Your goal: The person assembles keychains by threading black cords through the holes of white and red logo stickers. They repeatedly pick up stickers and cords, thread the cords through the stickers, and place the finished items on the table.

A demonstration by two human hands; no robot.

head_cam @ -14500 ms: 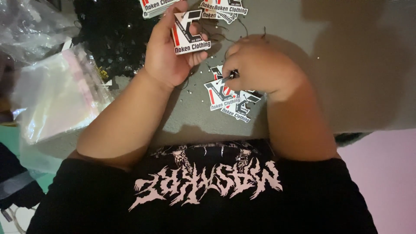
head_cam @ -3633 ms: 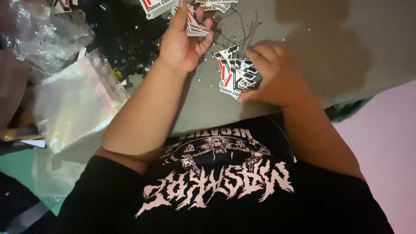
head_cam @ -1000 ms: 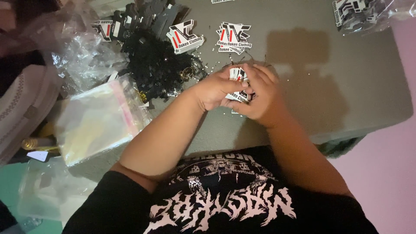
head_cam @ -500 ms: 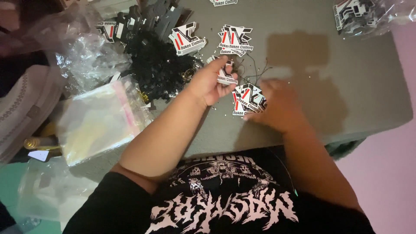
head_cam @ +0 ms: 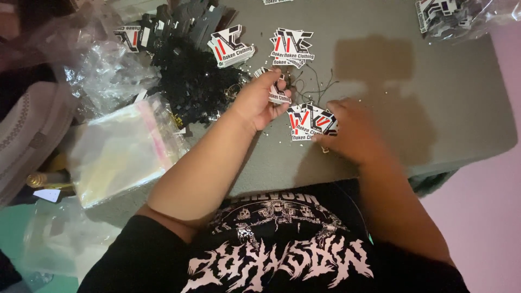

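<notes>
Tags under right hand — left hand pinching one tag.

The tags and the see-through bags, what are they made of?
The tags look like stiff printed card with a slightly glossy face: flat, sharp die-cut edges, white with red and black print. The left hand holds one and the right hand rests on a small stack. The bags look like thin clear plastic: shiny, wrinkled, see-through.
</notes>
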